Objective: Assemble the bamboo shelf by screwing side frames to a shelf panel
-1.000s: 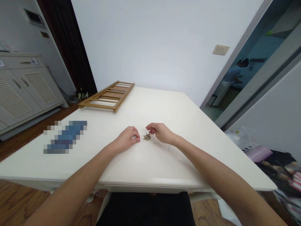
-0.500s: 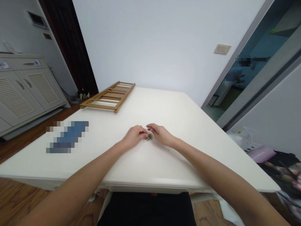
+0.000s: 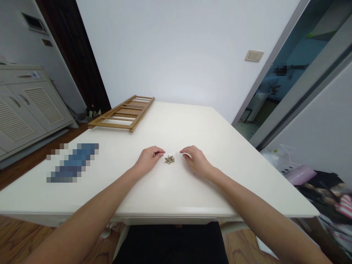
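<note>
A small heap of brass-coloured screws (image 3: 169,160) lies on the white table (image 3: 165,194) between my two hands. My left hand (image 3: 148,159) rests just left of the heap, thumb and forefinger pressed together. What they pinch, if anything, is too small to make out. To the right of the screws is my right hand (image 3: 197,160), with its thumb and fingers curved and a gap between them. No object shows in it. A faint pale patch behind the screws is too indistinct to identify.
Farther back on the left lies a folded wooden frame (image 3: 123,113) with slats. A blurred-out blue item (image 3: 74,163) is at the table's left side. Beyond the right edge are a pink object (image 3: 301,175) and piled belongings. A person (image 3: 269,86) is beyond the doorway.
My hands have moved apart, the left one leftward and the right one slightly rightward. The screws, partly covered before, now show in full between them. The view has shifted a little.
</note>
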`<state>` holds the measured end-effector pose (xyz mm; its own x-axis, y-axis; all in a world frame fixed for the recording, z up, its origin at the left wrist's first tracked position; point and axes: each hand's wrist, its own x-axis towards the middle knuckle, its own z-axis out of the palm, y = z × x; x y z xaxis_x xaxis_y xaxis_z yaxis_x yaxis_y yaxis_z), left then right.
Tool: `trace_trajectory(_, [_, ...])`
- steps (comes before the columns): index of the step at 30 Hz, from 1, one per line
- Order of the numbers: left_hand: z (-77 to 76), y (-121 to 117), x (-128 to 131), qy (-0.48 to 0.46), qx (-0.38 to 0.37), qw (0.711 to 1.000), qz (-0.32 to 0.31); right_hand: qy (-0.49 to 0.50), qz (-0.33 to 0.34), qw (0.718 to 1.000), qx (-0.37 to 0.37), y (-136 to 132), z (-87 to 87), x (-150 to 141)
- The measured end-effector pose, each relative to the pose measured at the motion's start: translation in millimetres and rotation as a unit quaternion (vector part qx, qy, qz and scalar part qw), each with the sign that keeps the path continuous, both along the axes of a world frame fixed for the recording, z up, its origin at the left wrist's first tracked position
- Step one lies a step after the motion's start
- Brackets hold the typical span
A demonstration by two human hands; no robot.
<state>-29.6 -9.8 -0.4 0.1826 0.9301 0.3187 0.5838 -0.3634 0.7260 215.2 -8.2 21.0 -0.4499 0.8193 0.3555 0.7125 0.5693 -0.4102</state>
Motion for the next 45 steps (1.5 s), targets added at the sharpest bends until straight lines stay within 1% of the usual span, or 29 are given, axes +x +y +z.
trace_trajectory(1, [-0.7,-2,-2,0.006,0.009,1.0,0.007,-0.002,-0.017,1.0,0.003,0,1.8,3])
trace_trajectory(3, [-2.2,-7,-4,0.025,0.033,0.999,-0.007,-0.016,-0.055,0.998,0.0,-1,8.1,9])
trace_trajectory(6, [-2.7,-16,-1,0.065,0.099,0.991,-0.066,-0.056,-0.087,0.995,-0.004,-9,20.2,18])
trace_trajectory(8, [-1.5,-23,5,0.101,0.152,0.975,-0.123,-0.088,-0.092,0.992,0.003,-22,25.7,24])
trace_trajectory(10, [-0.2,-29,12,0.148,0.186,0.957,-0.167,-0.12,-0.096,0.988,0.016,-39,26.3,28])
trace_trajectory(11, [0.2,-32,16,0.174,0.19,0.95,-0.177,-0.136,-0.097,0.986,0.024,-49,24.5,29])
trace_trajectory(13, [0.3,-34,21,0.224,0.178,0.942,-0.175,-0.162,-0.095,0.981,0.037,-68,17.3,28])
trace_trajectory(16, [0.1,-35,24,0.274,0.126,0.936,-0.184,-0.17,-0.093,0.979,0.06,-89,1.2,23])
trace_trajectory(19, [1.7,-37,21,0.281,0.093,0.929,-0.223,-0.148,-0.089,0.981,0.089,-98,-12.2,15])
trace_trajectory(21, [3.8,-42,18,0.275,0.091,0.924,-0.249,-0.143,-0.08,0.982,0.092,-100,-16.1,9])
trace_trajectory(23, [5.8,-49,14,0.27,0.093,0.921,-0.265,-0.146,-0.073,0.984,0.079,-102,-16.4,4])
trace_trajectory(28, [7.1,-68,8,0.256,0.1,0.926,-0.261,-0.138,-0.049,0.988,0.048,-109,-13.4,2])
trace_trajectory(32, [6.5,-74,8,0.232,0.124,0.932,-0.249,-0.106,-0.03,0.993,0.049,-108,-13.6,7])
trace_trajectory(36, [4.8,-72,8,0.202,0.149,0.946,-0.207,-0.043,-0.047,0.995,0.075,-106,-15.8,9])
trace_trajectory(39, [3.0,-70,7,0.179,0.17,0.953,-0.173,-0.033,-0.057,0.992,0.106,-108,-16.8,7])
trace_trajectory(42, [2.6,-71,8,0.199,0.169,0.947,-0.185,-0.051,-0.046,0.991,0.111,-112,-14.5,4])
trace_trajectory(45, [3.9,-74,9,0.233,0.157,0.939,-0.201,-0.065,-0.03,0.993,0.089,-115,-10.2,1])
